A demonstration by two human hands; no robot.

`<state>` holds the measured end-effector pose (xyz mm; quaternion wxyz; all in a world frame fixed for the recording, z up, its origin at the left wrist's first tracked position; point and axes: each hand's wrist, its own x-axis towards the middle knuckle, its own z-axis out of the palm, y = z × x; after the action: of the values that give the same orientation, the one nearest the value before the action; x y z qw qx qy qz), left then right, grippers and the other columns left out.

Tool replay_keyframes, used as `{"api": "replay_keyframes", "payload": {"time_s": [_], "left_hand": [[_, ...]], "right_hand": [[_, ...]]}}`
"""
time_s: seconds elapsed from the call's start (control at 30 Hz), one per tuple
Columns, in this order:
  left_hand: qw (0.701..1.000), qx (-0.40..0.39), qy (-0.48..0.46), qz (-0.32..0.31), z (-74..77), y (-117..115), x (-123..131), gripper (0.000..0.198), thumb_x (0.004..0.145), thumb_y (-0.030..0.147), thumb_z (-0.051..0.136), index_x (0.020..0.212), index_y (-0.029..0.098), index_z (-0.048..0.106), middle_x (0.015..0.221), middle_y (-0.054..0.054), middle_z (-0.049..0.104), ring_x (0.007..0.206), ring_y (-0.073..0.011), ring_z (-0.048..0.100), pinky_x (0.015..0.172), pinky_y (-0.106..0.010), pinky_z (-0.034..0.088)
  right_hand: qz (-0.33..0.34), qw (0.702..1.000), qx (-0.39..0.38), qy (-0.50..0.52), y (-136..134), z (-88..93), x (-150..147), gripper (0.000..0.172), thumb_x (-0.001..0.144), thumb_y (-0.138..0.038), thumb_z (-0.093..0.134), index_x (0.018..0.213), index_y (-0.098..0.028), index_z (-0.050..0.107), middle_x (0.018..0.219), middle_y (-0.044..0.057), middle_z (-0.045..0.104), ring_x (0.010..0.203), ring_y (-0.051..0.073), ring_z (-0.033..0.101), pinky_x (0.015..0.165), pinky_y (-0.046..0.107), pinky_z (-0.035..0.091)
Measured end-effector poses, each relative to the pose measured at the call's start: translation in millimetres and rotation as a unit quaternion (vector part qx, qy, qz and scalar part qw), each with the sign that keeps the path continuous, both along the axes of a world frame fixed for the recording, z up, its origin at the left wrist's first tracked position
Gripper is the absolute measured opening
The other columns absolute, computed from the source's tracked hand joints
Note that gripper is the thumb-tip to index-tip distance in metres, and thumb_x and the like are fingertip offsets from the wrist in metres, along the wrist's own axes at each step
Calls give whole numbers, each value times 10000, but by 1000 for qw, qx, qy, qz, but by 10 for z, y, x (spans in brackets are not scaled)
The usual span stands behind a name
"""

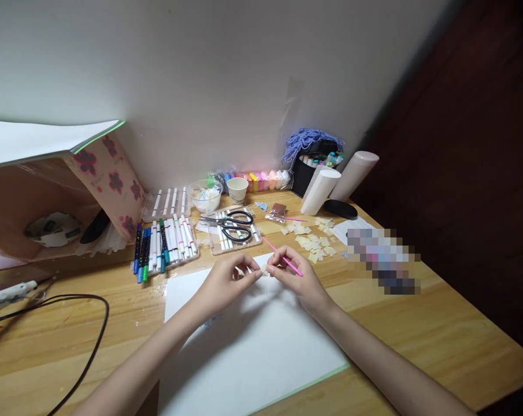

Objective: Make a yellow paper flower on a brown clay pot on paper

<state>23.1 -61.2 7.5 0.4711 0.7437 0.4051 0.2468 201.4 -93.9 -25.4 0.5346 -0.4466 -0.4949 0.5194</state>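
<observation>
Both hands meet over the far edge of a white sheet of paper [252, 341] on the wooden desk. My left hand [226, 280] pinches a small pale yellow paper piece [264, 270] with its fingertips. My right hand [293, 277] is closed around a thin pink stick [282, 258] and touches the same piece. The stick points away toward the back left. A heap of several similar pale yellow paper squares [314, 241] lies just right of my right hand.
Black scissors [233, 225] rest on a tray of markers; more markers [163, 242] lie to the left. A paper cup [237, 189], clear bowl [206, 196], clay packs, pen holder [311, 167], two white rolls [322, 189], a glue gun [7, 294] and black cable [88, 341] surround the sheet.
</observation>
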Motion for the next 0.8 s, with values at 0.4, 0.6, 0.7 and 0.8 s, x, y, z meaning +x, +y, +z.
{"api": "replay_keyframes", "payload": {"time_s": [0.4, 0.6, 0.7, 0.8], "left_hand": [[993, -112, -45, 17, -43, 52, -27, 273, 778, 411, 581, 758, 139, 589, 633, -14, 597, 558, -112, 525, 550, -232, 412], [995, 6, 86, 59, -33, 205, -225, 205, 767, 349, 576, 731, 163, 653, 707, -31, 679, 664, -155, 592, 615, -249, 431], [992, -1, 118, 54, -97, 203, -242, 199, 754, 338, 581, 711, 168, 673, 692, -28, 693, 662, -158, 605, 624, -248, 432], [992, -38, 112, 38, -186, 150, -210, 196, 761, 329, 564, 728, 169, 671, 657, -24, 694, 630, -157, 620, 619, -251, 438]], "right_hand": [[-6, 1000, 7, -30, -26, -41, -64, 159, 775, -283, 662, 810, -197, 533, 784, -18, 569, 739, 107, 549, 690, 224, 437], [-5, 999, 7, -52, -38, -120, -40, 222, 900, -381, 462, 935, -194, 576, 832, 31, 646, 774, 139, 603, 735, 281, 472], [-17, 997, 20, -68, -23, -171, -19, 332, 915, -434, 401, 895, -187, 621, 713, 18, 611, 687, 136, 564, 662, 271, 447], [-31, 995, 29, -87, -4, -198, -10, 420, 906, -479, 390, 777, -180, 656, 622, 9, 545, 611, 131, 499, 603, 268, 404]]}}
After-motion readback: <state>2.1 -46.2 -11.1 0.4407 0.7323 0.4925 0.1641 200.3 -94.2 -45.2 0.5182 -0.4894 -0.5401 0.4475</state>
